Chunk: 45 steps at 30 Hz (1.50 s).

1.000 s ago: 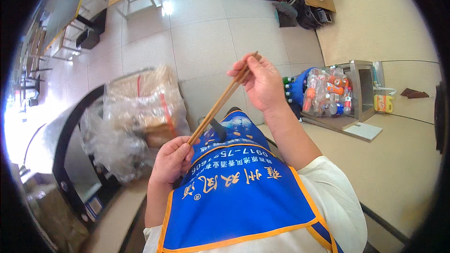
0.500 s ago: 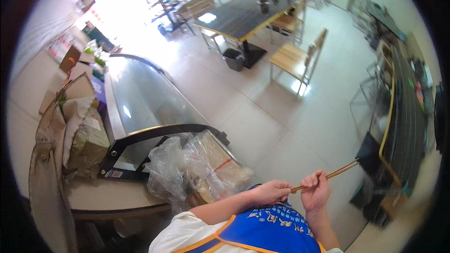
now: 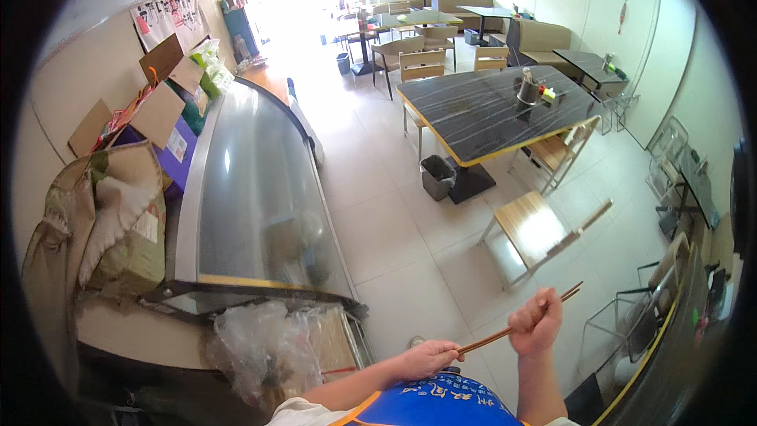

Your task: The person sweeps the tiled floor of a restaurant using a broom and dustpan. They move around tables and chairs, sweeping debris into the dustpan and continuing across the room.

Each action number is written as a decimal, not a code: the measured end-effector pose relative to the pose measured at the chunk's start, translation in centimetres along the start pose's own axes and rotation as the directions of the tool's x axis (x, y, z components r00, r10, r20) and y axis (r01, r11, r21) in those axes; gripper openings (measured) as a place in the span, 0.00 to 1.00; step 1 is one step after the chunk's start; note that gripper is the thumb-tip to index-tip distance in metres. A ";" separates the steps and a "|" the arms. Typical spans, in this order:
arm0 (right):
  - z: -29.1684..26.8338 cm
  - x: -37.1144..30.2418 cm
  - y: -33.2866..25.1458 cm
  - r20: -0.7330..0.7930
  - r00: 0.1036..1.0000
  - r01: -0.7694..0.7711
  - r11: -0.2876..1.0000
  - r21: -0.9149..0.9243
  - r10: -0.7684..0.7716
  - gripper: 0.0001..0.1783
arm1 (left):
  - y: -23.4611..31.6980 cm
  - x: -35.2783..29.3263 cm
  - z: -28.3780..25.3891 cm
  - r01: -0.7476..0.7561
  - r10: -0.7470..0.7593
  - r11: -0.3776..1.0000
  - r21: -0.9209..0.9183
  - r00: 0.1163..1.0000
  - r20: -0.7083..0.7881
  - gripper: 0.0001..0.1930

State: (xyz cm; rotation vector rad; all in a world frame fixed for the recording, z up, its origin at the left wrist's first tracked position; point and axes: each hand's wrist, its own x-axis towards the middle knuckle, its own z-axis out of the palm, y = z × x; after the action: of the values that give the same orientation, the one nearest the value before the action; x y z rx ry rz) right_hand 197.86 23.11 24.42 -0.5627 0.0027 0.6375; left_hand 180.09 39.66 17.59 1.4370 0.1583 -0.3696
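in the frame's lower middle, the left hand (image 3: 430, 358) pinches one end of the chopsticks (image 3: 486, 341); farther right, the right hand (image 3: 537, 322) clamps curled fingers around them.

From the remote feed I classify the site as a small restaurant, viewed across its dining area. Indicators are as follows: a large dark table (image 3: 465, 122) with a yellow edge carries a cylindrical holder (image 3: 527, 94); wooden chairs (image 3: 520, 221) stand around it; further tables (image 3: 587, 65) and padded booth benches (image 3: 544, 41) occupy the rear. A grey waste bin (image 3: 437, 180) stands beside the table's base (image 3: 471, 183). At left I identify a long display case (image 3: 256, 173) with a curved clear cover. The floor (image 3: 394, 237) is pale tile. Chopsticks (image 3: 489, 340) and a blue apron (image 3: 441, 404) in the foreground are consistent with food service.
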 end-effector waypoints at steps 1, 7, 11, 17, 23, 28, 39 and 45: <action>0.6 2.7 -1.0 0.002 1.000 0.023 1.000 0.000 -0.023 0.19 | 0.8 1.0 -1.6 -0.008 0.008 1.000 0.007 1.000 -0.011 0.16; 4.2 17.8 -7.1 0.047 0.987 0.150 0.986 0.068 -0.153 0.17 | 7.7 5.2 -13.2 -0.003 0.017 0.976 0.220 0.998 -0.063 0.17; 3.2 28.1 -4.9 -0.022 0.997 0.065 0.930 -0.361 -0.079 0.09 | 10.3 9.0 -20.4 0.125 -0.083 0.981 0.146 0.962 -0.261 0.18; 4.3 45.4 1.7 0.109 0.974 0.141 -0.155 -0.978 0.200 0.15 | 13.7 18.2 -33.4 0.231 -0.223 0.971 -0.055 0.807 -0.547 0.15; 14.1 61.8 7.1 -0.069 0.629 0.492 -0.465 -0.736 0.774 0.25 | 17.7 21.4 -49.4 0.143 -0.021 0.986 0.089 0.627 -0.778 0.08; 21.7 73.3 15.4 -0.051 0.304 0.651 -0.247 -0.718 0.951 0.26 | 18.9 19.4 -61.1 -0.175 -0.178 0.938 -0.298 0.496 -0.850 0.05; 37.7 97.4 39.7 0.168 0.216 0.560 0.019 -0.829 0.962 0.21 | 23.4 27.5 -93.6 -0.498 -0.093 0.781 -0.378 0.505 -0.858 0.10; 46.0 110.8 46.6 0.283 0.336 0.427 0.123 -0.896 0.898 0.18 | 30.0 31.6 -112.7 -0.316 -0.037 0.903 -0.291 0.618 -0.785 0.10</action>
State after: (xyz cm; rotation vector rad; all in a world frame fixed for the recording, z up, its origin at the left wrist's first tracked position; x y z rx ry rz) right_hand 253.52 139.13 21.51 -1.4963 -1.6816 1.4007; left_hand 232.65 148.43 20.17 1.0878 0.7865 0.4502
